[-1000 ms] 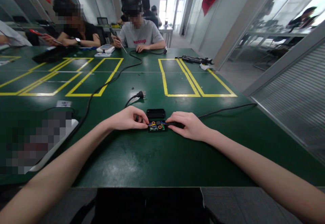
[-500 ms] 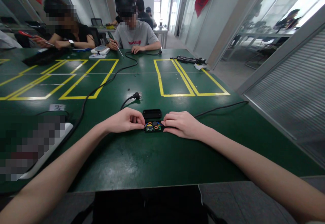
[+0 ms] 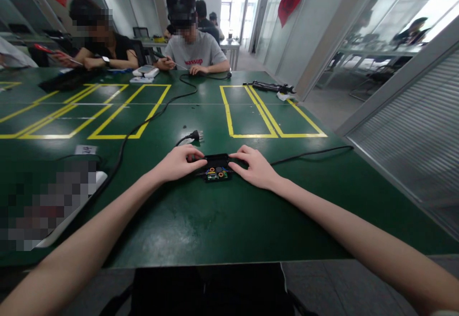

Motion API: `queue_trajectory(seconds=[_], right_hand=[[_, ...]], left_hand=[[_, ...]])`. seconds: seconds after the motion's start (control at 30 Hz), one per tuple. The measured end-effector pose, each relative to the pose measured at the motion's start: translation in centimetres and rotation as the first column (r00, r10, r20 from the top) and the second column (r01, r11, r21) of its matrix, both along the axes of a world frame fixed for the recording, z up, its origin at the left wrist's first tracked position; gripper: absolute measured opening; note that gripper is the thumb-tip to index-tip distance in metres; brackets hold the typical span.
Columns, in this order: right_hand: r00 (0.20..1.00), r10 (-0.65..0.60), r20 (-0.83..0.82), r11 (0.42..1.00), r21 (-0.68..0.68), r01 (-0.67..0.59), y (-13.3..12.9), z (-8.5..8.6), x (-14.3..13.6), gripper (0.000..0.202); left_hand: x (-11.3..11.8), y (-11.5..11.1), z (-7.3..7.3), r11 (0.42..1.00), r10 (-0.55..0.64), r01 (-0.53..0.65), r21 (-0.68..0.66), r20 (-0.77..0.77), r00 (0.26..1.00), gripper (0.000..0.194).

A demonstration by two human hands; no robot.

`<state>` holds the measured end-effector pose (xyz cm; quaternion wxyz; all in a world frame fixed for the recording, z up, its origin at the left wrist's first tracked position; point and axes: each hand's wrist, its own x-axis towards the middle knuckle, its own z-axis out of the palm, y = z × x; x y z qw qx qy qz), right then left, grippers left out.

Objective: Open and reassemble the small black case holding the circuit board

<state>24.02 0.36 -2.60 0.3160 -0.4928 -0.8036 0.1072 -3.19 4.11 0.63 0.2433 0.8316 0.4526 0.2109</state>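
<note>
Left hand (image 3: 179, 164) and right hand (image 3: 255, 167) have moved from the circuit case (image 3: 217, 176) to the black shell (image 3: 216, 159)

Half a second ago the fingers were at either end of the circuit case; now each hand pinches one short end of the black shell between thumb and fingers. That shell sits just beyond the case, close against its far edge; whether it is lifted cannot be told. Orange coils (image 3: 221, 174) show inside the uncovered case, which lies on the green tabletop (image 3: 172, 230). A black plug (image 3: 196, 136) lies beyond the left hand, and a dark cable (image 3: 311, 153) runs off past the right.
</note>
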Motion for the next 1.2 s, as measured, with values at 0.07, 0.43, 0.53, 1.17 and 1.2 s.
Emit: queue_trajectory(seconds=[0.07, 0.43, 0.53, 1.17, 1.2], right_hand=[[0.996, 0.034, -0.084, 0.994, -0.101, -0.042, 0.1, 0.0, -0.3, 0.016], [0.865, 0.118, -0.489, 0.933, -0.244, -0.266, -0.6, 0.2, -0.7, 0.030], [0.880, 0.154, -0.449, 0.925, -0.249, -0.288, -0.6, 0.3, -0.5, 0.030], [0.885, 0.217, -0.412, 0.906, -0.252, -0.340, -1.0, 1.2, -0.1, 0.017], [0.887, 0.224, -0.403, 0.905, -0.252, -0.343, -1.0, 1.2, 0.0, 0.017]], left_hand=[[0.1, 0.1, -0.2, 0.994, -0.030, 0.038, -0.098, 0.086, 0.996, 0.031], [0.2, -0.5, 0.4, 0.904, 0.062, 0.119, -0.412, 0.401, 0.914, 0.039], [0.2, -0.6, 0.7, 0.906, 0.077, 0.100, -0.411, 0.392, 0.917, 0.040], [0.2, -0.9, 1.0, 0.851, 0.066, 0.173, -0.497, 0.427, 0.902, 0.038], [0.1, -0.9, 1.0, 0.847, 0.062, 0.177, -0.502, 0.424, 0.904, 0.038]])
